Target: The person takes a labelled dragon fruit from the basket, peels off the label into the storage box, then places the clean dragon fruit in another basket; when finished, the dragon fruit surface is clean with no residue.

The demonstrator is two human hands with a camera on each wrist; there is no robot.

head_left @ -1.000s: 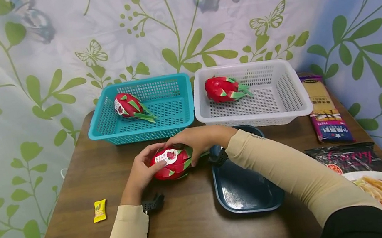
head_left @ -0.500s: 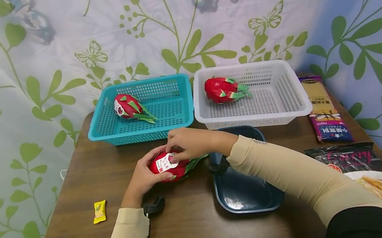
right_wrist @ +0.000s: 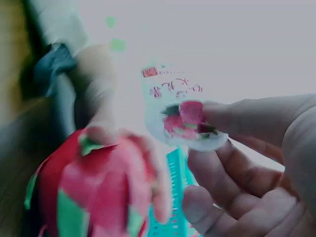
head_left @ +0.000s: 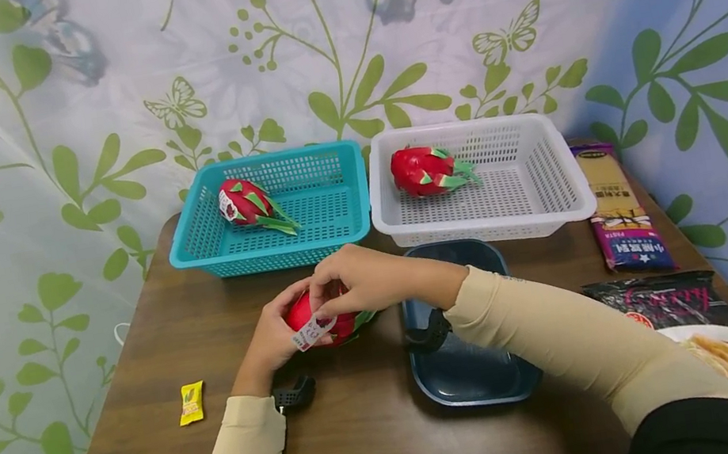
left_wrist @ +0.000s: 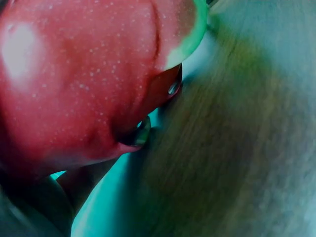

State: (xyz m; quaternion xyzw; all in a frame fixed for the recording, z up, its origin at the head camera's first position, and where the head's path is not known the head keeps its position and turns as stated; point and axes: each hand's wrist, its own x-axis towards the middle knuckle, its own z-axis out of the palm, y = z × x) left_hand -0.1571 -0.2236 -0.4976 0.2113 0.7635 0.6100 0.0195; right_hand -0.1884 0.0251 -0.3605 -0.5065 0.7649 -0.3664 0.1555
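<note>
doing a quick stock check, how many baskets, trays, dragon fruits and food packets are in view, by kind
Baskets: 2 (teal basket, white basket)
Trays: 1 (dark blue tray)
Dragon fruits: 3 (held fruit, fruit in the teal basket, fruit in the white basket)
Food packets: 3 (small yellow packet, pasta packet, black bag)
Total: 9

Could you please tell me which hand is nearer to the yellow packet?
Left. The left hand, holding a dragon fruit, is right of the yellow packet; the right hand, pinching a sticker, is farther right.
</note>
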